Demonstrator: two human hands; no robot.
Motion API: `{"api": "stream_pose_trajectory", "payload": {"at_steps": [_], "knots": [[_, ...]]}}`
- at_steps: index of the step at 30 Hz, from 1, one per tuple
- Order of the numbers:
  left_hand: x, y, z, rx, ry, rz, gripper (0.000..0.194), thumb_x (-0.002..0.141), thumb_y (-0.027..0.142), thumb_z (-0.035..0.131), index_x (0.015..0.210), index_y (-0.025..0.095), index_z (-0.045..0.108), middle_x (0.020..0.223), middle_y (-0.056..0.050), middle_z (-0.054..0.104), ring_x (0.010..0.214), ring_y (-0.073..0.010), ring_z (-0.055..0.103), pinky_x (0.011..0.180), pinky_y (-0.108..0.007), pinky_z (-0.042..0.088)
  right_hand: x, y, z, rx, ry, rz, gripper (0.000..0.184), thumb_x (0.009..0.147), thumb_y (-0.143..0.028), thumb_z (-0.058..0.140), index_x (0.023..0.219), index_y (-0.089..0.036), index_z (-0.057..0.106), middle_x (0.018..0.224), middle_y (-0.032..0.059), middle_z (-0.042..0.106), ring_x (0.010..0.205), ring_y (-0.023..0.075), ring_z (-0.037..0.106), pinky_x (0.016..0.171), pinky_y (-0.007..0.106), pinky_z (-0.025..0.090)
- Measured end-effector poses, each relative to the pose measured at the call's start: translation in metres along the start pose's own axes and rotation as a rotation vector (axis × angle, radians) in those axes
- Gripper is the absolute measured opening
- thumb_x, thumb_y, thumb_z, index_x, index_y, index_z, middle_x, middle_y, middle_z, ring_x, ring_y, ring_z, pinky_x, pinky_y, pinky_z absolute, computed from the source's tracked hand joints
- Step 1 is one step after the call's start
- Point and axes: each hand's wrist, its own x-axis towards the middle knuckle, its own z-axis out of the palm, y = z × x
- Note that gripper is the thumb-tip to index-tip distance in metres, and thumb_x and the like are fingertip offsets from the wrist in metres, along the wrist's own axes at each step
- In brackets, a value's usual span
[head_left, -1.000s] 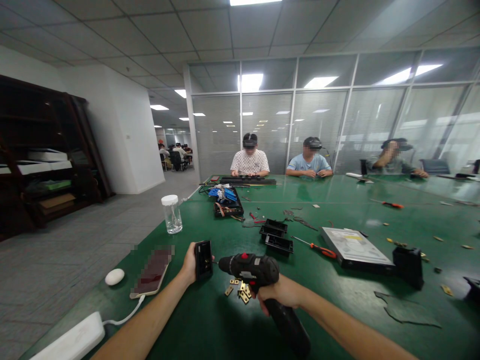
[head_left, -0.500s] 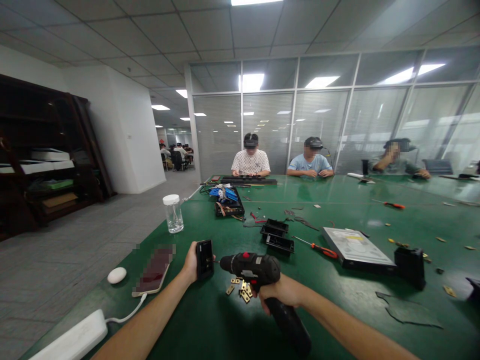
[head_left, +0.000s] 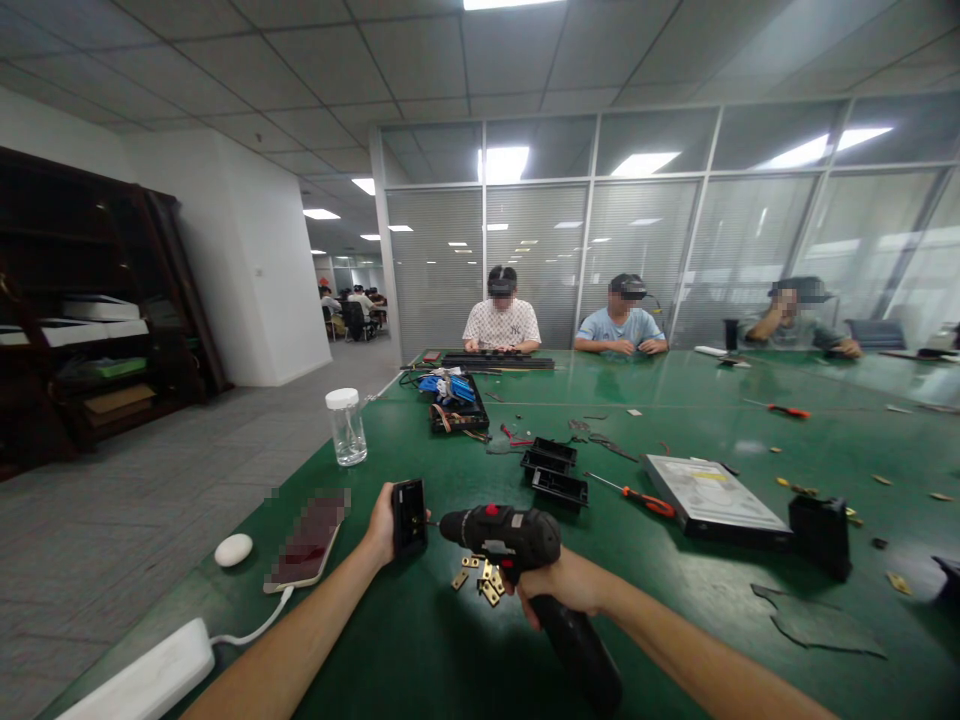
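While left hand (head_left: 383, 524) grips black plastic housing (head_left: 409, 530), lower centre-left, right hand (head_left: 561, 580) grips cordless drill (head_left: 499, 535), bit (head_left: 433, 523) near housing's right edge; I judge housing unfinished, loose brass plates (head_left: 490, 593) unused, lower centre.

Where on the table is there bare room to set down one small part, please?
One free patch lies between the right hand, the orange-handled screwdriver and the silver drive. Another is nearer, bordered by the left forearm, the brass pieces and the drill. It is crowded around the black trays.
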Motion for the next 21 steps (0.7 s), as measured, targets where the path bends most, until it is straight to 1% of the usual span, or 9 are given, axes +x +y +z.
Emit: {"api": "stream_pose_trajectory", "payload": {"at_steps": [9,16,21], "knots": [[0.0002,0.0007,0.0008,0.001,0.014,-0.006,0.041,0.060,0.050,0.034,0.064,0.013,0.052,0.055,-0.008,0.057,0.048,-0.0183,0.053,0.045,-0.029,0.039,-0.0006,-0.0062,0.0028,0.010,-0.002,-0.016,0.017,0.056,-0.015,0.042,0.073,-0.013,0.046,0.049,-0.0032,0.045,0.043,0.0081,0.046,0.042,0.019,0.035],[-0.0026,0.0010,0.0033,0.000,0.020,-0.006,0.041,0.061,0.049,0.032,0.063,0.013,0.052,0.055,-0.008,0.057,0.048,-0.0180,0.053,0.045,-0.028,0.039,0.0019,0.0000,0.0004,-0.009,0.007,0.032,0.019,0.057,-0.016,0.041,0.074,-0.013,0.047,0.050,-0.0024,0.047,0.041,0.0077,0.045,0.042,0.019,0.035],[-0.0012,-0.0002,0.0023,0.000,0.018,0.003,0.042,0.061,0.050,0.032,0.062,0.013,0.052,0.055,-0.008,0.057,0.049,-0.0183,0.053,0.048,-0.030,0.040,0.0003,-0.0051,0.0020,-0.012,0.013,0.040,0.019,0.056,-0.015,0.041,0.074,-0.013,0.047,0.048,-0.0028,0.047,0.042,0.0080,0.045,0.043,0.019,0.035]]}}
